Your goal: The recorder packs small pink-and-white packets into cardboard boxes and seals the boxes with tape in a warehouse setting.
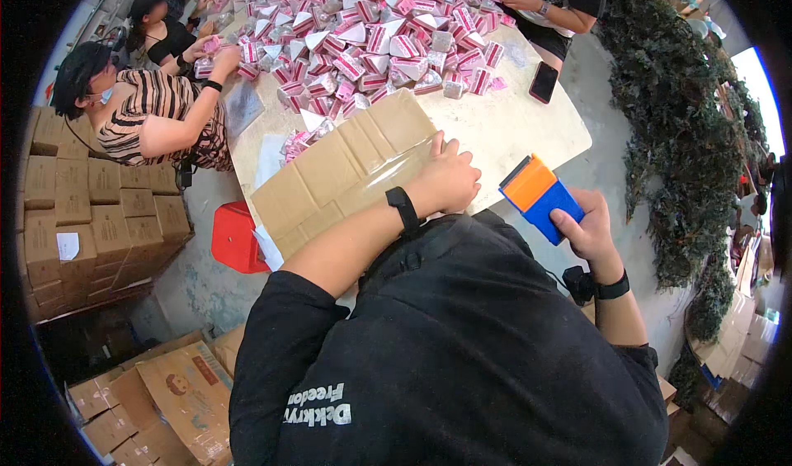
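A brown cardboard box [330, 173] lies flattened or closed at the near edge of the table, with shiny clear tape [384, 173] along its surface. My left hand [450, 177] is closed at the box's right end, its fingers curled by the edge. Off to the right, beyond the table's near edge, my right hand [587, 222] grips a blue and orange tape dispenser [535, 189], thumb on its blue side. The dispenser is held apart from the box.
Small pink-and-white wedge-shaped packs [363, 49] are heaped on the pale table [520, 127]. A phone [544, 82] lies near its right edge. Co-workers sit left and far right. A red stool [237, 236], stacked cartons [103, 210] and dark green foliage [668, 119] surround the table.
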The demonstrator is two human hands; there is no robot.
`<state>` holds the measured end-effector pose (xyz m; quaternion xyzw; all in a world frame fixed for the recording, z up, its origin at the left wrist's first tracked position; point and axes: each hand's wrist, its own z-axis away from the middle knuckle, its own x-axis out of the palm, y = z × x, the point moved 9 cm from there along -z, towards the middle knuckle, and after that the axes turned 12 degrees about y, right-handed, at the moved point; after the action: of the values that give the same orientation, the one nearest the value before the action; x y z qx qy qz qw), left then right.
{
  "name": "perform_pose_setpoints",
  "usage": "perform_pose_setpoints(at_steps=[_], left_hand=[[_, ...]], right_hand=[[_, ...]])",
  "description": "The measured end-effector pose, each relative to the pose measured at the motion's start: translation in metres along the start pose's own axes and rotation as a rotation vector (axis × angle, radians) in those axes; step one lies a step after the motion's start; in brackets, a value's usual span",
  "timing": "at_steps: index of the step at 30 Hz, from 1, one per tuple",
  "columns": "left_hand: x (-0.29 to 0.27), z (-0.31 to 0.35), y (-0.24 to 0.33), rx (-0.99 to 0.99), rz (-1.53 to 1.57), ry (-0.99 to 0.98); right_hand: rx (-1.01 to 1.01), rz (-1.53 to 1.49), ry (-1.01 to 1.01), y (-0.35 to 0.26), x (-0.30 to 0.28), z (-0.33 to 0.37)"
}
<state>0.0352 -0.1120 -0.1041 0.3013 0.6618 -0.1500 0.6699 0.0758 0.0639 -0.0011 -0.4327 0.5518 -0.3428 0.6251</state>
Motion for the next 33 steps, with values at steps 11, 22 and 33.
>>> perform_pose_setpoints(at_steps=[11,22,33], left_hand=[[-0.031,-0.019,-0.167,-0.489,0.085,0.273],[-0.069,0.061,-0.063,-0.218,0.297,0.251],[-0.036,0.354,-0.047,-1.389,0.174,0.436]], right_hand=[[0.053,0.153,0.095,0.015,0.005,0.053],[0.196,0.124,0.212,0.062,-0.024,0.098],[0.293,-0.094,0.241,0.127,-0.046,0.171]])
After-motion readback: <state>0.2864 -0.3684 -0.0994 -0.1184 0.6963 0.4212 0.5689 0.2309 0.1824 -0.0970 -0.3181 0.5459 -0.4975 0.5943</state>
